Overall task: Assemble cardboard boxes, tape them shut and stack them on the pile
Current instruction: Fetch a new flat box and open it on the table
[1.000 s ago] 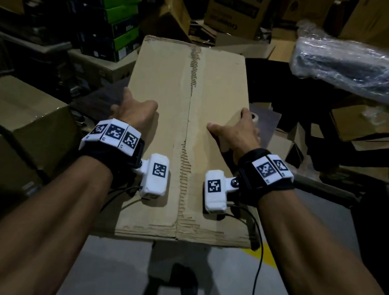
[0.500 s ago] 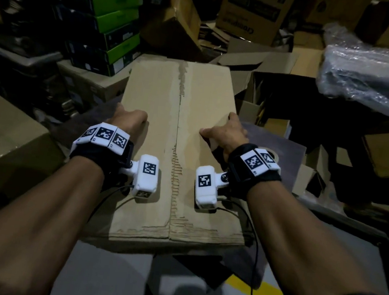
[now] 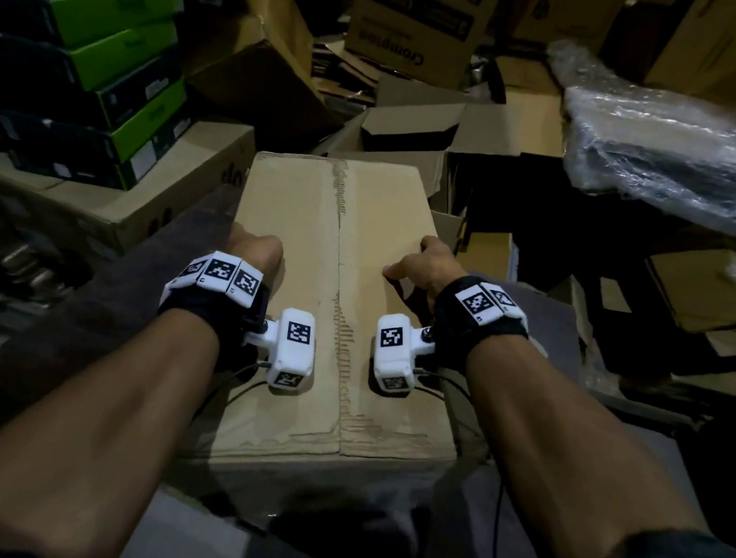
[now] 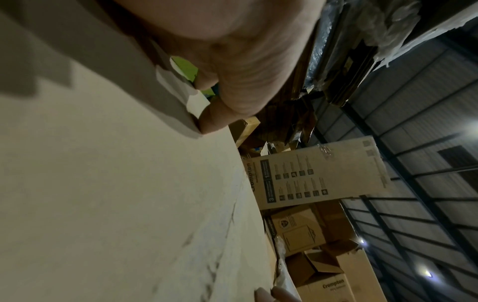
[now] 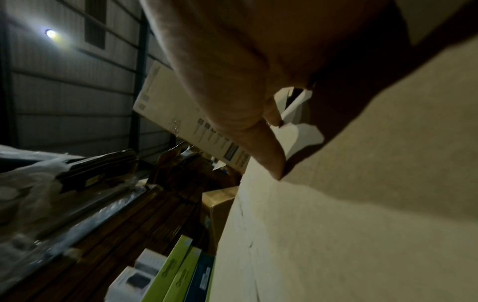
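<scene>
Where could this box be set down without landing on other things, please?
The bare dark surface right of the cardboard box looks free. Ahead, open cartons crowd it; to the left sit the green boxes.

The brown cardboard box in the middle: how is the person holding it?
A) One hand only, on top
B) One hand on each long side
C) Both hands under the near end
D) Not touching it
B: the left hand grips the left edge of the cardboard box, the right hand the right edge.
</scene>
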`<state>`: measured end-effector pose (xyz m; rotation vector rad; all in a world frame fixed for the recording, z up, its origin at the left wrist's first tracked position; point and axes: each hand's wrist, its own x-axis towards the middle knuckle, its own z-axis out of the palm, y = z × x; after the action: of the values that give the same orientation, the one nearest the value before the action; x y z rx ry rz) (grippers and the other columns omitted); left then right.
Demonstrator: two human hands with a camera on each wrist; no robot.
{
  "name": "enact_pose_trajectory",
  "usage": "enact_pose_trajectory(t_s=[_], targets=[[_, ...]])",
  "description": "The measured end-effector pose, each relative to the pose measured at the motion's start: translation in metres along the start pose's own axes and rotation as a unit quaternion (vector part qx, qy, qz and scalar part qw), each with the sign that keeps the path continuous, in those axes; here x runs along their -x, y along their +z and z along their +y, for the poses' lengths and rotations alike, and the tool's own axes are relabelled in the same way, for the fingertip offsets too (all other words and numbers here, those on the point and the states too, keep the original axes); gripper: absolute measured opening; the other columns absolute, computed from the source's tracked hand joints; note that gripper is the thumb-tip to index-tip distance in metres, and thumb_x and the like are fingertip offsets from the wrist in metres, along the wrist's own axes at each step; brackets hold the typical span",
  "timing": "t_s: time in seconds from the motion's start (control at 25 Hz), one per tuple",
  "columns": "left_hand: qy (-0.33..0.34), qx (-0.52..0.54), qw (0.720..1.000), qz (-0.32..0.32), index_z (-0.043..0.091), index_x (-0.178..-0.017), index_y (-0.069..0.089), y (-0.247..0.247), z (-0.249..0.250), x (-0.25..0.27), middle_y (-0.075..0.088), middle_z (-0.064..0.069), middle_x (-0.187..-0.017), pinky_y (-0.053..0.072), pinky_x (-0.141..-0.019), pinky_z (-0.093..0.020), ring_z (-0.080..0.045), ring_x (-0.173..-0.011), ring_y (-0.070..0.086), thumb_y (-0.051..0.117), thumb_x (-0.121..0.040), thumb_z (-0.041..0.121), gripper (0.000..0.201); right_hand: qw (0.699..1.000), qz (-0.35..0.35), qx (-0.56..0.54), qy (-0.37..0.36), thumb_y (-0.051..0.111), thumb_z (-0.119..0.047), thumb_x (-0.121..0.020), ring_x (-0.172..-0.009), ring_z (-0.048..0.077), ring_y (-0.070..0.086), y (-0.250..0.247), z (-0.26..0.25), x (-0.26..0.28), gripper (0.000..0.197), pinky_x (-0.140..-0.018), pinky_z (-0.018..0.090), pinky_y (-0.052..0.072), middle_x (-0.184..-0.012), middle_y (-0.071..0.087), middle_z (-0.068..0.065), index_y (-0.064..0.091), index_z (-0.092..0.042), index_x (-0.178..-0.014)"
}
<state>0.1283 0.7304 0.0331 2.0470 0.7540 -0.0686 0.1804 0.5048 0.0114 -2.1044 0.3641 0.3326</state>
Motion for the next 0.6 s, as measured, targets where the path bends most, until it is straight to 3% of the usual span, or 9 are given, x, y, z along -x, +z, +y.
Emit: enact_pose_trajectory(t_s=[0.04, 0.2, 0.28, 0.36, 0.4, 0.48, 0.56, 0.6], targets=[[0.002, 0.001, 1.0, -0.007, 0.003, -0.146, 0.027, 0.0, 0.005, -0.011, 0.036, -0.018, -0.148, 0.032, -0.112, -0.039, -0.035, -0.133, 0.039, 0.057, -0.087, 0.018, 0.069, 1.0, 0.003, -0.009, -0.002, 0.086, -0.022, -0.067, -0.112, 0.038, 0.057, -0.001, -0.006, -0.007, 0.066, -0.096, 0.051, 0.051, -0.124, 0.059, 0.015, 0.051, -0.014, -0.123], [0.027, -0.015, 1.0, -0.003, 0.006, -0.149, 0.025, -0.003, 0.018, -0.038, 0.034, -0.021, -0.15, 0.027, -0.114, -0.039, -0.037, -0.137, 0.033, 0.055, -0.09, 0.014, 0.067, 1.0, 0.026, -0.016, 0.001, 0.083, -0.017, -0.069, -0.107, 0.039, 0.061, 0.0, -0.022, -0.026, 0.048, -0.091, 0.053, 0.055, -0.117, 0.065, 0.016, 0.059, -0.011, -0.111], [0.021, -0.023, 0.999, -0.025, 0.013, -0.153, 0.017, -0.005, 0.025, -0.037, 0.018, -0.02, -0.157, 0.017, -0.118, -0.042, -0.036, -0.144, 0.019, 0.051, -0.092, 0.019, 0.07, 0.999, 0.022, -0.036, -0.004, 0.08, -0.009, -0.079, -0.107, 0.037, 0.062, -0.003, -0.027, -0.026, 0.04, -0.093, 0.051, 0.054, -0.115, 0.066, 0.017, 0.061, -0.005, -0.114], [0.029, -0.038, 0.998, -0.038, 0.021, -0.154, 0.01, 0.0, 0.027, -0.031, -0.001, -0.015, -0.161, 0.004, -0.119, -0.047, -0.033, -0.148, 0.0, 0.046, -0.093, 0.026, 0.072, 0.996, 0.018, -0.084, -0.01, 0.074, -0.003, -0.085, -0.11, 0.034, 0.062, -0.009, -0.028, -0.019, 0.041, -0.087, 0.043, 0.056, -0.119, 0.066, 0.017, 0.059, 0.0, -0.124], [0.048, -0.051, 0.997, -0.034, 0.023, -0.153, 0.014, 0.002, 0.03, -0.027, -0.001, -0.014, -0.161, 0.003, -0.119, -0.051, -0.034, -0.147, -0.002, 0.047, -0.089, 0.029, 0.072, 0.992, 0.02, -0.121, -0.013, 0.071, -0.002, -0.088, -0.111, 0.032, 0.062, -0.014, -0.028, -0.01, 0.042, -0.077, 0.036, 0.057, -0.121, 0.065, 0.016, 0.057, 0.002, -0.127], [0.116, -0.072, 0.989, -0.052, 0.02, -0.145, 0.035, 0.008, 0.042, -0.011, 0.022, -0.014, -0.156, 0.019, -0.115, -0.052, -0.037, -0.143, 0.018, 0.048, -0.077, 0.034, 0.071, 0.986, 0.044, -0.16, -0.017, 0.068, -0.005, -0.092, -0.103, 0.026, 0.058, -0.031, -0.024, 0.013, 0.034, -0.064, 0.028, 0.05, -0.114, 0.062, 0.011, 0.06, 0.0, -0.125], [0.21, -0.102, 0.967, -0.105, 0.017, -0.133, 0.052, 0.018, 0.058, 0.017, 0.046, -0.012, -0.143, 0.037, -0.108, -0.045, -0.035, -0.13, 0.044, 0.05, -0.074, 0.038, 0.063, 0.986, 0.09, -0.138, -0.026, 0.068, -0.013, -0.092, -0.088, 0.019, 0.053, -0.057, -0.005, 0.036, 0.012, -0.071, 0.029, 0.041, -0.099, 0.06, 0.006, 0.067, -0.011, -0.104], [0.255, -0.126, 0.95, -0.13, 0.019, -0.132, 0.054, 0.024, 0.063, 0.032, 0.052, -0.01, -0.14, 0.039, -0.106, -0.041, -0.033, -0.126, 0.049, 0.052, -0.078, 0.04, 0.058, 0.985, 0.102, -0.138, -0.033, 0.068, -0.014, -0.093, -0.083, 0.019, 0.052, -0.069, 0.005, 0.05, 0.002, -0.074, 0.031, 0.039, -0.093, 0.06, 0.006, 0.067, -0.015, -0.094]])
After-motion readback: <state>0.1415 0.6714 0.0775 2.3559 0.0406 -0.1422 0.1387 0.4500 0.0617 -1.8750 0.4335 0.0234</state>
